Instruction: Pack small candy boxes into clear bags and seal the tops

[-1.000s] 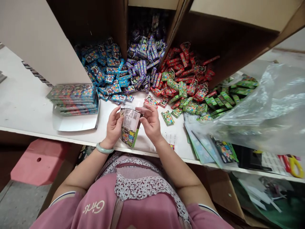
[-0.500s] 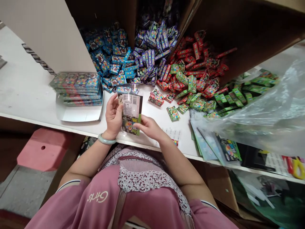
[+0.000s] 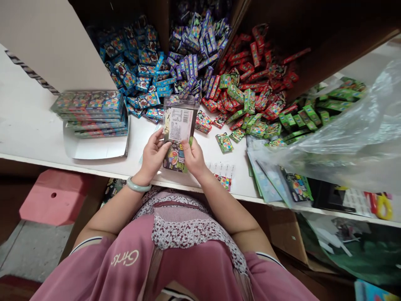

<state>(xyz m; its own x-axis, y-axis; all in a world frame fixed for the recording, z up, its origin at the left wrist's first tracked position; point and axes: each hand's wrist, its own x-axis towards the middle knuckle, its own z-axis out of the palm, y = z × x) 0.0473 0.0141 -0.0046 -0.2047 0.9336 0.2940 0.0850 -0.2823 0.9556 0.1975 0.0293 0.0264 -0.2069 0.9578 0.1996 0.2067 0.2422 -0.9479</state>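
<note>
Both hands on the pouch, clear end facing away

From the head view I have one thing in grasp: a flat printed pouch, held near the front edge of the white worktop. The left hand pinches its left side, thumb on the face, fingers mostly behind. The right hand grips the opposite side, its thumb on the face too. The label and barcode look up at me, and the clear end points towards the piles. I cannot tell whether that end is sealed, or whether anything lies inside.

I judge the step in hand to be steadying or squaring the pouch. Whatever the next move, it calls for a light, even pinch (that film looks easy to crease). Should one hand let go, the other needs to keep the face flat and the clear end unobstructed.

Beyond the pouch lie the blue packs and purple packs, with the red packs and green packs to the right. A loose green box sits near the right hand. On the left, well apart from the hands, a stack of packs rests in a white tray.
</note>
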